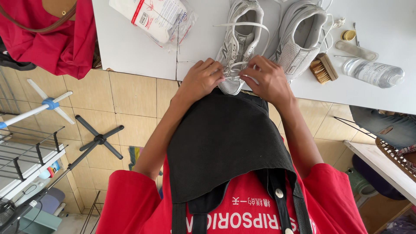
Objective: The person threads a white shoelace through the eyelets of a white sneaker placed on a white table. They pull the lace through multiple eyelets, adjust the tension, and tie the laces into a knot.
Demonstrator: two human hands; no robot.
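Two hands work the lace of a pale grey sneaker at the near edge of a white table

Nearest, the left hand [200, 79] and right hand [268, 80] meet over the toe of the sneaker [239, 45], each pinching the white lace [235, 66] between fingertips; the sneaker is light grey mesh with silvery overlays, its toe pointing toward the person and overhanging the table [130, 47] edge, a lace strand lying loose across its open top. Just beside it, to the right, stands its pair, the second sneaker [299, 41]. Farther right lie a wooden brush [324, 67] and a clear plastic bottle [373, 72] on its side; far left, a plastic-wrapped white packet [157, 17]
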